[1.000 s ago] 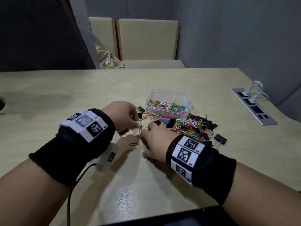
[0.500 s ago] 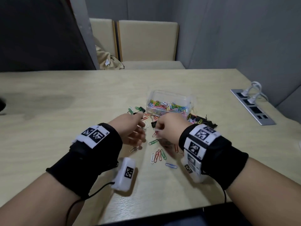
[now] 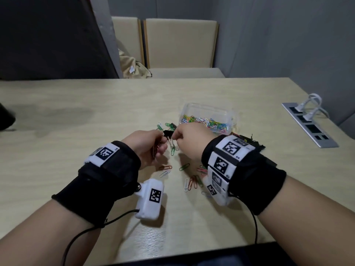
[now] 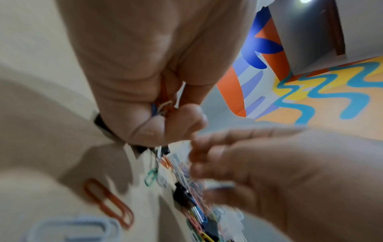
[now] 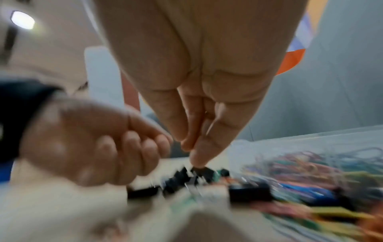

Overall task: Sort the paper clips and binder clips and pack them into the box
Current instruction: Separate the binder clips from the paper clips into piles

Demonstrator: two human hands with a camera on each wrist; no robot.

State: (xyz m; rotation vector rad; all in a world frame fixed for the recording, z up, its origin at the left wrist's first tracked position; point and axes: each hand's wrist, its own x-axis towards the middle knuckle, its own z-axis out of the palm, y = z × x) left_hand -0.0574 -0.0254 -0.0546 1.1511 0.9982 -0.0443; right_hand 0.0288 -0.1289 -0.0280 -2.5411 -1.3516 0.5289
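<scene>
A clear plastic box half full of coloured paper clips stands mid-table. My left hand grips a bunch of paper clips in its curled fingers. My right hand meets it and pinches a black binder clip; a green paper clip dangles from that clip's wire handles. In the blurred right wrist view my fingertips press on the black binder clip. More black binder clips lie behind my right wrist. Loose paper clips are scattered on the table beneath my hands.
A metal socket panel with white plugs is set into the table at the right. Two beige chairs stand beyond the far edge. A dark object sits at the left edge. Camera cables trail from both wrists.
Both hands have lifted off the table and come together nearer the box. The right hand has taken hold of a binder clip, and a green paper clip now hangs from it.
</scene>
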